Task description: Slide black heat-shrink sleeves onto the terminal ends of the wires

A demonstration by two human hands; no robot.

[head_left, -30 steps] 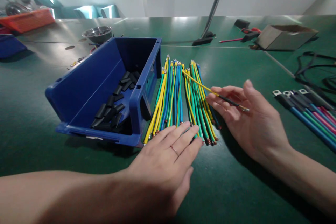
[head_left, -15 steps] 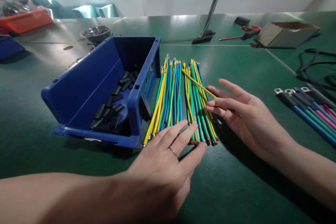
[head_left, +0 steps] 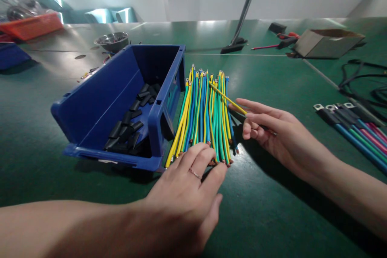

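Side by side on the green table (head_left: pixel 266 225) lies a row of short yellow, green and blue cables (head_left: pixel 202 107), with metal lugs at their far ends and bare copper at several near ends. My left hand (head_left: pixel 190 181), wearing a ring, rests with fingers apart at the near ends, touching them; its fingertips cover some of these. Between the thumb and fingers my right hand (head_left: pixel 272 125) pinches the near end of a thin yellow cable (head_left: pixel 228 100), which slants across the right part of the row.
Left of the cables stands a blue bin (head_left: pixel 99 92) holding several black sleeves (head_left: pixel 123 131). Lugged thicker cables (head_left: pixel 356 129) lie at the right. Farther back are a metal bowl (head_left: pixel 111 41), a stand with a pole (head_left: pixel 234 46) and a cardboard box (head_left: pixel 326 44).
The right-hand cables have shifted left, closing the gap in the row. My left hand has moved slightly left; my right hand still holds the yellow cable, its fingers more curled.
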